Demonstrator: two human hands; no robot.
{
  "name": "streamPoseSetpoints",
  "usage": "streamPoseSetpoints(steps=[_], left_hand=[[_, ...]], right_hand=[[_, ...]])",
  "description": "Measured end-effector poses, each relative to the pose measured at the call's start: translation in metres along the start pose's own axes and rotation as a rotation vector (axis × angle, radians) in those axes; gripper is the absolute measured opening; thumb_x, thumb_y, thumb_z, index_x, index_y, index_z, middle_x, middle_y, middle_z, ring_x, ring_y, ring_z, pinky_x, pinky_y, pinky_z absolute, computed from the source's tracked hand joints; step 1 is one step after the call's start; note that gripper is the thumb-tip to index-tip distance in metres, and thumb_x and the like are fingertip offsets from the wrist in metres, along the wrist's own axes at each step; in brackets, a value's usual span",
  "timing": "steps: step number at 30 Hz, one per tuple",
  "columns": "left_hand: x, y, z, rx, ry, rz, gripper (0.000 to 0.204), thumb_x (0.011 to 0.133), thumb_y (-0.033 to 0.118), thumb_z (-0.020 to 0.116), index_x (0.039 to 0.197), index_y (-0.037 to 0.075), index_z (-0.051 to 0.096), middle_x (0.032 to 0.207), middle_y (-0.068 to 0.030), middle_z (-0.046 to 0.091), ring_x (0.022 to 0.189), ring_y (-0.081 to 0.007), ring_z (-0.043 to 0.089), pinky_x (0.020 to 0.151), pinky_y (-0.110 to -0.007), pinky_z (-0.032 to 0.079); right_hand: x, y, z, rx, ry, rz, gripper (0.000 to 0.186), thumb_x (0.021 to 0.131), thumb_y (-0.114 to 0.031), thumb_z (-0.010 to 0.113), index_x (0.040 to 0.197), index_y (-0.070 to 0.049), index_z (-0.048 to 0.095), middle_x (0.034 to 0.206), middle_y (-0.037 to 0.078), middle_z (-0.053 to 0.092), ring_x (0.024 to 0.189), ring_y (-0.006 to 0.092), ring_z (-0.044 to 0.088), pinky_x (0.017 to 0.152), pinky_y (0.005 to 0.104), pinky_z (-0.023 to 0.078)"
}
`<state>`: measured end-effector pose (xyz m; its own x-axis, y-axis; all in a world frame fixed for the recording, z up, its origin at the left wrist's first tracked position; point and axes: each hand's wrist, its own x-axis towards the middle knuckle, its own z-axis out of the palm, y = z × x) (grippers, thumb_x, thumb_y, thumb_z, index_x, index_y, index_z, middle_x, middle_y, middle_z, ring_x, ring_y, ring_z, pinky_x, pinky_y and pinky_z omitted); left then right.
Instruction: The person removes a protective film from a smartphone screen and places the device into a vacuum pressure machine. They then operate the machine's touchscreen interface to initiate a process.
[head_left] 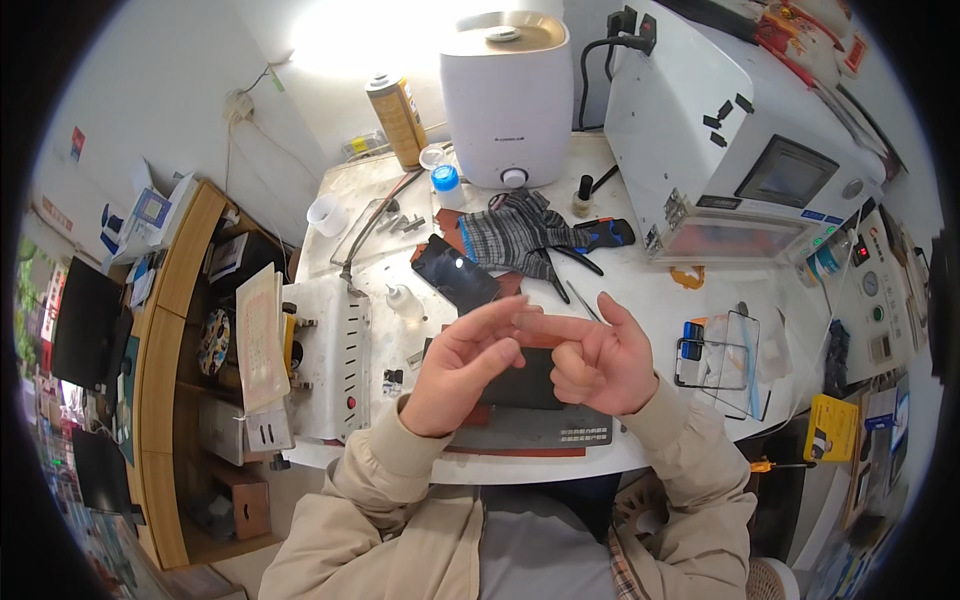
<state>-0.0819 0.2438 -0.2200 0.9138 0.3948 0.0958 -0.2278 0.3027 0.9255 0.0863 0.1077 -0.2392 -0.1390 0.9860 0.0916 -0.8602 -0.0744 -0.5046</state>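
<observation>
Over the front of the white table [390, 440], my two hands meet at the fingertips. My left hand [462, 362] has its fingers stretched toward the right, thumb apart from them. On my right hand [603, 358] the index finger points left and touches the left fingertips; its thumb stands up and the other fingers are curled. Nothing held shows in either hand. Beneath them lies a flat black panel [530, 385] on a dark grey mat [560, 430], partly hidden. Just beyond the left hand rests a phone-sized glossy black screen [455, 277], beside a grey knitted glove [505, 235].
A white humidifier [508, 110] and a spray can [398, 125] stand at the back. On the right is a large white machine [720, 130], with a wire stand [720, 365] before it. A dropper bottle [403, 303] and a vented white box [335, 365] are left.
</observation>
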Motion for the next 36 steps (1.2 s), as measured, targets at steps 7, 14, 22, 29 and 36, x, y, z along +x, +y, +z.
streamPoseSetpoints(steps=[7,14,22,29,36], left_hand=[[-0.007,-0.009,0.002,0.123,0.053,0.225,0.021,0.096,-0.001,0.059,0.115,-0.004,0.066,0.116,-0.0139,0.067,0.088,-0.0118,0.063,0.075,-0.026,0.054],[-0.007,-0.011,0.000,-0.044,0.161,0.101,0.020,0.099,0.007,0.056,0.109,-0.005,0.067,0.108,-0.0159,0.069,0.076,-0.0130,0.061,0.070,-0.026,0.052],[-0.006,-0.013,0.007,0.154,0.165,0.224,0.022,0.100,0.011,0.058,0.111,-0.006,0.066,0.109,-0.0145,0.069,0.081,-0.0140,0.064,0.073,-0.027,0.054],[-0.009,-0.018,0.000,-0.013,0.245,0.131,0.023,0.101,0.013,0.056,0.110,-0.005,0.067,0.106,-0.0147,0.070,0.075,-0.0133,0.063,0.068,-0.027,0.054],[-0.002,-0.017,-0.006,-0.269,0.268,-0.046,0.036,0.106,0.031,0.046,0.105,-0.001,0.064,0.100,-0.0150,0.071,0.070,-0.0143,0.064,0.064,-0.027,0.054]], right_hand=[[-0.002,0.012,-0.001,-0.116,-0.063,0.098,0.083,0.100,-0.065,0.018,0.152,-0.003,0.032,0.056,0.001,0.039,0.049,0.0122,0.029,0.051,0.0270,0.028],[-0.001,0.015,0.004,-0.246,-0.112,0.132,0.081,0.100,-0.066,0.017,0.156,-0.008,0.023,0.058,0.001,0.041,0.050,0.0120,0.030,0.052,0.0264,0.028],[-0.001,0.015,0.003,-0.101,-0.102,0.110,0.080,0.100,-0.065,0.016,0.157,-0.010,0.021,0.057,0.001,0.039,0.050,0.0120,0.028,0.052,0.0262,0.028],[0.000,0.021,0.007,-0.222,-0.107,0.136,0.078,0.100,-0.066,0.018,0.159,-0.014,0.016,0.061,0.001,0.041,0.052,0.0102,0.029,0.053,0.0243,0.027],[0.002,0.014,0.015,-0.301,-0.085,0.117,0.079,0.101,-0.064,0.024,0.158,-0.009,0.016,0.067,-0.001,0.043,0.054,0.0078,0.029,0.051,0.0222,0.025]])
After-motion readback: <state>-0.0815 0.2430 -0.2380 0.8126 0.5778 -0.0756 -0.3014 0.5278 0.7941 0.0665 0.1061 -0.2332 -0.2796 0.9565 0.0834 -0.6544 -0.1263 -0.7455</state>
